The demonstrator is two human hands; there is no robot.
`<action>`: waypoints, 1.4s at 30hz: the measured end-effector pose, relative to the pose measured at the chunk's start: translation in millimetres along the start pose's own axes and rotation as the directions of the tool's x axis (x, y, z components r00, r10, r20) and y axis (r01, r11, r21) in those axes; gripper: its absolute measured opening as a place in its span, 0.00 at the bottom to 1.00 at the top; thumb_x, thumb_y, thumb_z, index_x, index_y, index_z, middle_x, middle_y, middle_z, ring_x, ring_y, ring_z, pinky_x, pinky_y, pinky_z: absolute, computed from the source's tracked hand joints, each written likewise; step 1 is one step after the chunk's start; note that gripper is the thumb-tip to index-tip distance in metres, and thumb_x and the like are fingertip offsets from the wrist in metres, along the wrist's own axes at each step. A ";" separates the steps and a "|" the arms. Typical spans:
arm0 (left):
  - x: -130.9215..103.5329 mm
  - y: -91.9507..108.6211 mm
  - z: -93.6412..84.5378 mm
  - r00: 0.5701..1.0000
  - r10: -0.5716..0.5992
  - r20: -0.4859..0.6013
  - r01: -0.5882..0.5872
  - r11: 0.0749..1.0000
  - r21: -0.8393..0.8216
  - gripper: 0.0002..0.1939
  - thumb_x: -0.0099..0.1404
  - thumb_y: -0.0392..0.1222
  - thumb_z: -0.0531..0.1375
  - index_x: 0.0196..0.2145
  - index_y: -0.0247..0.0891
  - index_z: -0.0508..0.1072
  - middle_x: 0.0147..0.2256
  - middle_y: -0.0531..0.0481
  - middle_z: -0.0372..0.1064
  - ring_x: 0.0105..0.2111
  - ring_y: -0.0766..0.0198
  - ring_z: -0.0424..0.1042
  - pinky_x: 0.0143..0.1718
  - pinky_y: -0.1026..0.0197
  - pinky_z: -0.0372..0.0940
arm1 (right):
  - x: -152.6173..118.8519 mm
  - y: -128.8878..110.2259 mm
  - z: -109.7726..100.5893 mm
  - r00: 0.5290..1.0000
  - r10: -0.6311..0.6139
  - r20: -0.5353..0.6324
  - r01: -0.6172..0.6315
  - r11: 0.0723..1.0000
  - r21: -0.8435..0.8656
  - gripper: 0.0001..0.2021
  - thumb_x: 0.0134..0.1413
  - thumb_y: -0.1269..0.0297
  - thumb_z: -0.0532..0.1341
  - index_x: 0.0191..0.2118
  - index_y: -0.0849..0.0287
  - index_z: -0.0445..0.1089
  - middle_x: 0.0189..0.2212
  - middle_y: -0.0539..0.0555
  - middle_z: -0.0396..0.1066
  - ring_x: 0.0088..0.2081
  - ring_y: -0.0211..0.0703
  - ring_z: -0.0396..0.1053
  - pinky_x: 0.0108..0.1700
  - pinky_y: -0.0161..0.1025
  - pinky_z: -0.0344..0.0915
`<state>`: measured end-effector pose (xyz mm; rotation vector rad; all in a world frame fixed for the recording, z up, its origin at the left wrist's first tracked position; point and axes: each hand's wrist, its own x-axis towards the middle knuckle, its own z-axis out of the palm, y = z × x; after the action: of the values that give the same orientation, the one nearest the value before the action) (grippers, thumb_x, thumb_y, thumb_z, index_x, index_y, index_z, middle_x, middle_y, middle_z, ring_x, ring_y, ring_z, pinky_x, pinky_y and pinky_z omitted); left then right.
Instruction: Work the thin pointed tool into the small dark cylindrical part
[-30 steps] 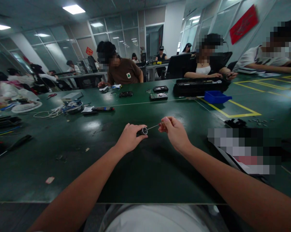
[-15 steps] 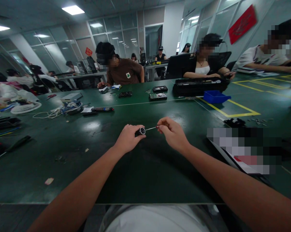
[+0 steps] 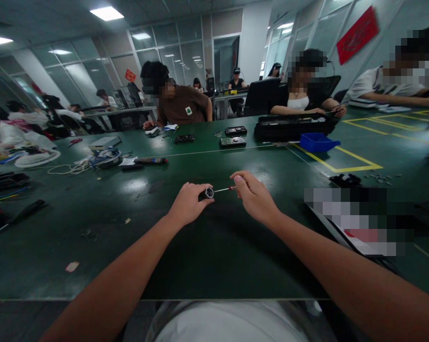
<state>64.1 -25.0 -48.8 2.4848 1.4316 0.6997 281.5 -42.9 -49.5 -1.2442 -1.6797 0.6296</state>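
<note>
My left hand (image 3: 189, 204) is closed around a small black cylinder (image 3: 209, 193). Its round, silver-rimmed end faces me, and the rest is hidden by the fingers. A small screwdriver (image 3: 232, 188) with a red handle and a thin metal shaft is in the fingers of my right hand (image 3: 255, 197). The shaft points left, and its tip meets or lies close beside the cylinder's right side; contact cannot be made out. Both hands are just above the green table (image 3: 236, 256).
Several loose screws (image 3: 381, 179) and black parts (image 3: 346, 180) lie to the right, near a blue tray (image 3: 317, 142). Circuit-board parts (image 3: 233, 142) lie farther back. A power screwdriver (image 3: 150, 161) and a long screwdriver (image 3: 27, 210) rest leftward. Co-workers sit across the table.
The fingers of my right hand have shifted on the screwdriver: the thumb is raised and more of the red handle shows. My left hand and the cylinder stay nearly in place.
</note>
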 end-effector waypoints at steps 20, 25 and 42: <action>2.5 -7.9 3.3 0.996 -0.025 0.088 0.020 0.998 0.059 0.20 0.66 0.44 0.63 0.55 0.46 0.72 0.51 0.47 0.73 0.54 0.51 0.68 0.65 0.34 0.46 | 19.3 32.7 7.8 0.924 0.369 -0.099 -0.262 0.800 0.539 0.12 0.59 0.51 0.58 0.34 0.54 0.65 0.28 0.53 0.69 0.27 0.42 0.68 0.31 0.43 0.73; 2.3 -6.5 3.9 0.994 -0.013 0.111 0.004 0.996 0.088 0.20 0.66 0.43 0.64 0.55 0.45 0.72 0.48 0.46 0.74 0.53 0.50 0.68 0.63 0.35 0.50 | 16.1 23.9 9.0 0.947 0.296 -0.123 -0.192 0.833 0.519 0.13 0.58 0.49 0.59 0.35 0.55 0.66 0.29 0.52 0.71 0.28 0.40 0.68 0.32 0.40 0.70; 0.9 -6.6 7.4 0.989 -0.031 0.142 0.019 0.996 0.085 0.23 0.67 0.47 0.62 0.58 0.47 0.70 0.50 0.45 0.73 0.54 0.49 0.67 0.65 0.33 0.46 | 0.3 3.3 5.5 0.993 -0.065 -0.096 0.070 0.997 0.044 0.10 0.66 0.56 0.54 0.40 0.54 0.67 0.29 0.51 0.72 0.31 0.43 0.71 0.35 0.42 0.64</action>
<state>63.1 -20.3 -57.5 2.5167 1.4654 0.4550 278.1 -40.8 -54.5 -1.1611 -1.6125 0.5581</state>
